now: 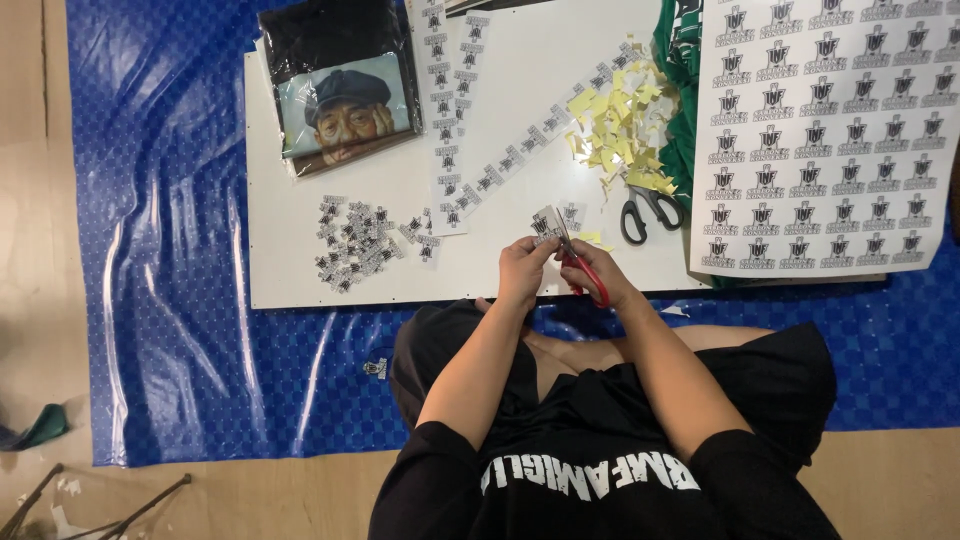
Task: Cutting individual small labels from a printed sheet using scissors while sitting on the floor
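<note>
I see my left hand (522,268) pinching a small printed sticker piece (547,224) over the white board's (300,270) near edge. My right hand (600,272) grips red-handled scissors (585,270), fingers closed through the loops, blades at the piece. Black scissors (648,208) lie at two o'clock, cut stickers (355,243) at nine.

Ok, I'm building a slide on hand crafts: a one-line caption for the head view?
Left hand holds a small printed sticker while right hand cuts it with red-handled scissors.
</note>
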